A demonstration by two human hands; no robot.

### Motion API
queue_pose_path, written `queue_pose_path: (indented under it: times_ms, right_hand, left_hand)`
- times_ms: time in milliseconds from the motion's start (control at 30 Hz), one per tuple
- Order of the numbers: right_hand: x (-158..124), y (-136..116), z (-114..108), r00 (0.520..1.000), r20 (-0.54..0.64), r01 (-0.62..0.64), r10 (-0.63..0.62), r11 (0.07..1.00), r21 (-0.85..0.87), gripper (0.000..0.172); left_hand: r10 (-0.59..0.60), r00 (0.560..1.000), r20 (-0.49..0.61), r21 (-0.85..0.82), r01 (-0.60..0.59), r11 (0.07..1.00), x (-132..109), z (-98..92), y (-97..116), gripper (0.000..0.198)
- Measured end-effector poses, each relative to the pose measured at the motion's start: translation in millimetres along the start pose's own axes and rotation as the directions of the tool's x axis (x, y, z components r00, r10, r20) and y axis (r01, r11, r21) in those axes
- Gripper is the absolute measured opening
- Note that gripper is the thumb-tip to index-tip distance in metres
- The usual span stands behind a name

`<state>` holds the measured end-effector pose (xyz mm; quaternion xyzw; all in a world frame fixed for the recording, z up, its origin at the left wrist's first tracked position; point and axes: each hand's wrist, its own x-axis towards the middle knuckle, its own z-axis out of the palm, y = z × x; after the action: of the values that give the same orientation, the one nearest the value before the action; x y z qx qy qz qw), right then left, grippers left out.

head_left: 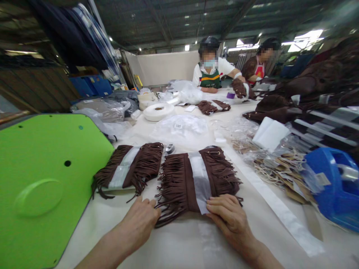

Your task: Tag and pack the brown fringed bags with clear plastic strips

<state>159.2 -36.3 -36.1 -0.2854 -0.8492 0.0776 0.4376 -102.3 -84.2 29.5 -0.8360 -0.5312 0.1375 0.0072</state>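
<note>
In the middle of the table lies a folded brown fringed piece (175,179), with a whitish band (199,179) running across it. My right hand (228,215) is closed at the band's near end, thumb and fingers pinching it by the piece's lower edge. Curled fingers of my left hand (138,220) meet the fringe strands at the near left corner; the fingertips are partly hidden. To the left, close by, sits a second brown fringed piece (148,160) with a similar band (123,168) around it.
A green panel (67,149) stands at left. A blue tape dispenser (328,186), brown tags with strings (283,168) and a long white strip (280,201) lie right. Behind are clear plastic bags (179,127) and a white roll (158,112). Two people work across the table.
</note>
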Motion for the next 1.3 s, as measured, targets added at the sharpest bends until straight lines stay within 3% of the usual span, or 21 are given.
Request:
queue_pose_path:
  times_ms: [33,67,133,200,233,333,433,567,967,1300]
  right_hand:
    - [-0.1,0.2,-0.1,1.0,-0.002,-0.003,0.003,1.0,0.01,0.008]
    - [-0.1,0.4,-0.3,1.0,-0.002,-0.005,0.005,1.0,0.02,0.008]
    - [0.3,0.7,-1.0,1.0,-0.001,-0.006,0.007,0.999,0.037,0.007]
    - [0.8,0.6,-1.6,1.0,0.001,0.0,0.0,0.999,0.045,0.008]
    - [0.9,0.3,-1.6,1.0,-0.002,0.005,-0.004,0.999,0.045,0.008]
    - [1.4,-1.3,-0.8,1.0,-0.016,0.008,-0.008,0.999,0.04,0.011]
    - [2.6,-4.8,0.9,0.998,-0.059,0.033,-0.032,0.999,0.016,0.015]
    - [5.0,-10.8,1.3,0.988,-0.126,0.092,-0.093,0.996,-0.016,0.019]
    - [-4.1,-22.4,-3.4,0.952,-0.156,0.243,-0.261,0.961,-0.13,0.021]
    - [-20.4,-25.7,4.9,0.958,-0.117,0.247,-0.262,0.961,-0.127,0.023]
  left_hand:
    - [-0.078,0.996,0.034,-0.04,0.079,0.996,-2.5,-7.3,7.5,0.027]
    - [-0.11,0.994,-0.016,-0.097,0.108,0.989,-1.6,-13.4,16.4,0.024]
    - [-0.056,0.963,-0.263,-0.181,0.008,0.984,10.7,-18.5,35.7,0.021]
    - [0.062,0.865,-0.497,-0.133,-0.147,0.98,33.7,-11.0,52.1,0.048]
    - [0.095,0.823,-0.56,-0.096,-0.178,0.979,46.7,-3.3,57.8,0.059]
    - [0.182,0.731,-0.658,0.032,-0.215,0.976,78.1,24.3,63.6,0.052]
    - [0.24,0.687,-0.686,0.125,-0.213,0.969,87.0,40.6,60.3,0.04]
    - [0.231,0.679,-0.697,0.116,-0.212,0.97,80.6,40.7,57.4,0.04]
    - [0.222,0.691,-0.688,0.078,-0.233,0.969,79.1,40.3,57.1,0.048]
    - [0.24,0.707,-0.666,0.044,-0.283,0.958,77.1,41.0,57.3,0.063]
